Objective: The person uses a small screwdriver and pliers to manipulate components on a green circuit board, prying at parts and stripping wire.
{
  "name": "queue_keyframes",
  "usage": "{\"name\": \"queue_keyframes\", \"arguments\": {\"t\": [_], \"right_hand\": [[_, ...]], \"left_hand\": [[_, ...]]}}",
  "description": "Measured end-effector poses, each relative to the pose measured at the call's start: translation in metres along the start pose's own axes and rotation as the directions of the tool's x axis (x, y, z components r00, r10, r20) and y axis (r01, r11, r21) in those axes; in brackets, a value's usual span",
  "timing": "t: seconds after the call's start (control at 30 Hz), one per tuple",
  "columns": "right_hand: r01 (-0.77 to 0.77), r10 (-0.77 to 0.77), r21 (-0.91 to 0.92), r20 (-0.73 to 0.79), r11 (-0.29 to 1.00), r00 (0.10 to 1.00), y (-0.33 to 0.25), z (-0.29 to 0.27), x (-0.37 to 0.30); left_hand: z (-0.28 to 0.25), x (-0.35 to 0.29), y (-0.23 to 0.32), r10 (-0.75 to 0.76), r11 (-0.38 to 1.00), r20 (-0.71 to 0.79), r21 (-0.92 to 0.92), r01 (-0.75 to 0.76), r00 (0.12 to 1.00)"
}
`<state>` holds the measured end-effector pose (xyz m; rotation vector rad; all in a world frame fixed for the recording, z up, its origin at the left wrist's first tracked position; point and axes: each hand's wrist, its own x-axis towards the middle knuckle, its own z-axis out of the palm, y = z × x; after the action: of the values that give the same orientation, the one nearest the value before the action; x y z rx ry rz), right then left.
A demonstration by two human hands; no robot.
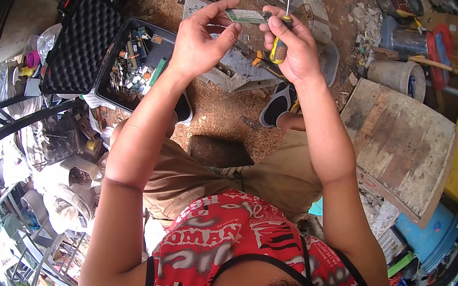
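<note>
A small, narrow green circuit board (246, 15) is held up between my two hands. At its left end are the bent index finger and thumb of my left hand (198, 43), which seem to pinch its edge. My right hand (296, 46) is closed round a yellow-and-black screwdriver (279, 51), whose thin metal shaft points up and away from me. Fingertips of that same hand meet the board's right end; how firmly they grip it is partly hidden. Below the hands, an orange-and-black tool (262, 60) lies by a worn metal frame (232, 73).
An open black hard case (102, 90) with a foam-lined lid (81, 42) stands at the left, holding several circuit boards and small parts. A stained wooden board (403, 141), a bucket (398, 77) and a blue tub (432, 235) are on the right. Debris covers the ground ahead.
</note>
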<state>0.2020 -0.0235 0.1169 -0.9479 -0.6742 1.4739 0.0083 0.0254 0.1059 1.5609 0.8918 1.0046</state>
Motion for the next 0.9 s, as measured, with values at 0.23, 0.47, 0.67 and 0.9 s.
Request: {"name": "queue_keyframes", "arguments": {"t": [0.23, 0.47, 0.67, 0.9], "right_hand": [[0.004, -0.004, -0.008, 0.007, 1.000, 1.000, 0.001, -0.002, 0.001], [-0.011, 0.010, -0.060, -0.015, 0.998, 1.000, 0.004, -0.005, 0.002], [-0.182, 0.179, -0.290, -0.039, 0.940, 0.983, 0.005, -0.007, 0.002], [0.033, -0.057, -0.657, -0.016, 0.753, 0.998, 0.000, -0.015, -0.006]], "left_hand": [[-0.001, -0.001, 0.006, -0.047, 0.995, 0.013, 0.084, 0.045, 0.999], [-0.009, 0.006, 0.009, 0.407, 0.812, 0.011, 0.453, -0.367, 0.913], [-0.017, 0.000, -0.007, 0.336, 0.829, 0.069, 0.452, -0.330, 0.939], [-0.021, -0.023, -0.057, 0.242, 0.866, 0.005, 0.450, -0.218, 0.970]]}}
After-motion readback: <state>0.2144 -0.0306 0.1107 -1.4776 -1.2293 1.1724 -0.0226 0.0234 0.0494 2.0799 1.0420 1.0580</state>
